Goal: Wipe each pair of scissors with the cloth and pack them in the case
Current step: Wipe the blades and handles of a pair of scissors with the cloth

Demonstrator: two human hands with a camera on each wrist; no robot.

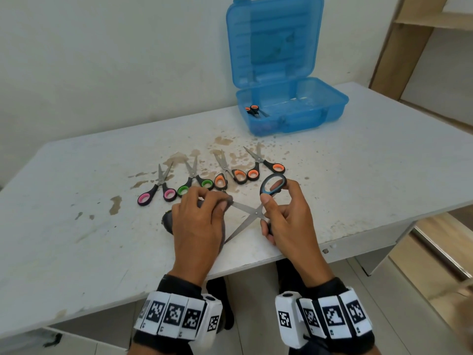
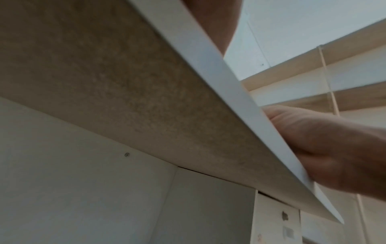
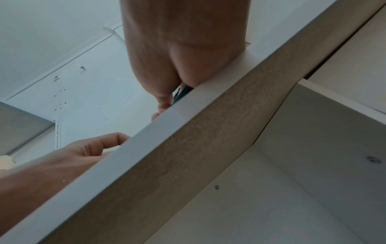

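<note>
white table point(image 1: 76, 226), top stained brown in patches toward the middle; from both wrist views only its front edge and raw underside show, with the wrists hanging just off that edge.

blue translucent case point(image 1: 291, 108) at the far side of the table, lid standing open against the wall. one pair of orange-handled scissors point(image 1: 253, 109) lies inside at the left end of the tray.

row of scissors on the table between case and hands, blades pointing away: pink-handled pair point(image 1: 157, 190) at left, green-handled pair point(image 1: 195, 183) next, then two orange-handled pairs point(image 1: 230, 175) point(image 1: 266, 166) close together, handles nearly touching.

left hand point(image 1: 199, 221), fingers curled around a dark grey cloth point(image 1: 167, 221), bunched under the palm; fingertips pinch the cloth onto the tip of one blade.

right hand point(image 1: 289, 216) grips the blue-handled scissors point(image 1: 253, 213), larger than the others: thumb and fingers closed around the upper handle loop, lower handle mostly hidden in the palm. blades spread wide in an x, just above the table near its front edge; one blade runs left into the cloth, the other points down-left toward the edge, bare.

black wrist bands with white marker tiles point(image 1: 176, 313) on both wrists.
</note>
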